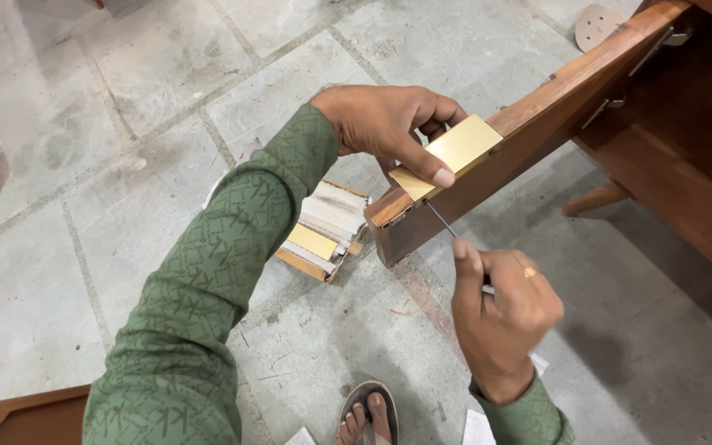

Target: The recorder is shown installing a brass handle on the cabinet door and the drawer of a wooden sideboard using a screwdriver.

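Brass-coloured plate (457, 152), seemingly flat, rectangular

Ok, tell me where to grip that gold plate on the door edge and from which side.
Grip the gold plate across its flat top face with a thumb on the near rim, coming from above, as the left hand does. It lies flat on the wooden door edge, and the right hand works a thin tool beneath.
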